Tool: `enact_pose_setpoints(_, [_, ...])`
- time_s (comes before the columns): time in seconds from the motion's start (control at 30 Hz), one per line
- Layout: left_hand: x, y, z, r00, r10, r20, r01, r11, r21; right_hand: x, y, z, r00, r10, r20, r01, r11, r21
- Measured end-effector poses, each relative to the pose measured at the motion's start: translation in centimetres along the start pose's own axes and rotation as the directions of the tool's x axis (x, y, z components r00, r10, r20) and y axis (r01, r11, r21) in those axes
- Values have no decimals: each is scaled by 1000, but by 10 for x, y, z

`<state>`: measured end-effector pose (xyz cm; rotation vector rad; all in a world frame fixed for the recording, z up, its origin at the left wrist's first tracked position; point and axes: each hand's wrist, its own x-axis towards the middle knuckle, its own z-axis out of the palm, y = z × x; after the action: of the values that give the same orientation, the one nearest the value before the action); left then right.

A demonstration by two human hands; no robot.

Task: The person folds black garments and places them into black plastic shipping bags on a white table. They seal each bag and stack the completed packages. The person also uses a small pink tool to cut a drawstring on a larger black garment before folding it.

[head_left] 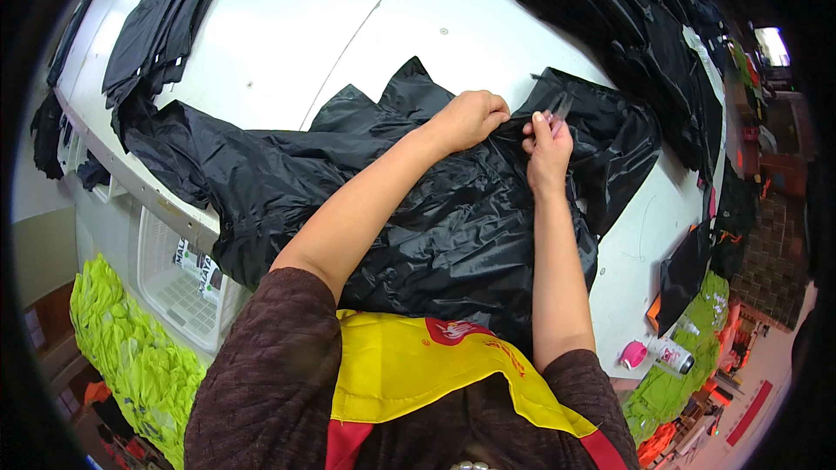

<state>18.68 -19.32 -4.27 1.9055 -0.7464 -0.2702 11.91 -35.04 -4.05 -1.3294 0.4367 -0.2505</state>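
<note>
A: Where are we having the black garment (470, 226)?

B: It is lying crumpled across the white counter (287, 43), directly before us. Our left grip (470, 120) and our right grip (549, 150) are working near its far edge, a little toward the right side.

A: How should we be doing this step well?

B: In our opinion, the left grip should be holding the cloth steady just beside the working place, but not pulling too hard, because such thin-looking, shiny fabric may be puckering easily. The right grip should be guiding the small snips (564, 108) with short, calm movements, and we should be turning the tips away from the cloth and from our left fingers.

A: And how far open are the grips?

B: On the left, our fingers are resting bent, with the tips together, and they seem to be pinching a small bit of the garment. Whether a thread is also sitting there, we cannot tell; it is too small.

A: What are we holding on the right?

B: There we are clamping the small snips between thumb and fingers, and the blades are pointing up and away from us. How wide the blades are standing, we are not seeing clearly. The two grips are not touching; black cloth is showing between them.
</note>
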Motion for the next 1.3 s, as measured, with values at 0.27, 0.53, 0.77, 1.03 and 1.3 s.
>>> enact_pose_setpoints(0.27, [-34, 21, 16, 982, 6, -190, -3, 1000, 17, -69, 5, 8, 903, 299, -308, -128, 873, 471])
enact_pose_setpoints(0.53, [-42, 18, 18, 952, -141, -271, 93, 979, -182, -75, 12, -4, 906, 337, -255, -168, 841, 514])
enact_pose_setpoints(0.77, [-34, 22, 23, 999, 41, 5, -41, 999, 33, -76, 17, -6, 937, 297, -184, -169, 846, 506])
enact_pose_setpoints(1.03, [-41, 17, 31, 854, 503, -131, -399, 797, 454, -81, 14, -3, 939, 305, -159, -186, 839, 511])
enact_pose_setpoints(1.3, [-53, 23, 25, 737, 651, -180, -501, 706, 501, -75, -7, 4, 893, 423, -152, -297, 809, 508])
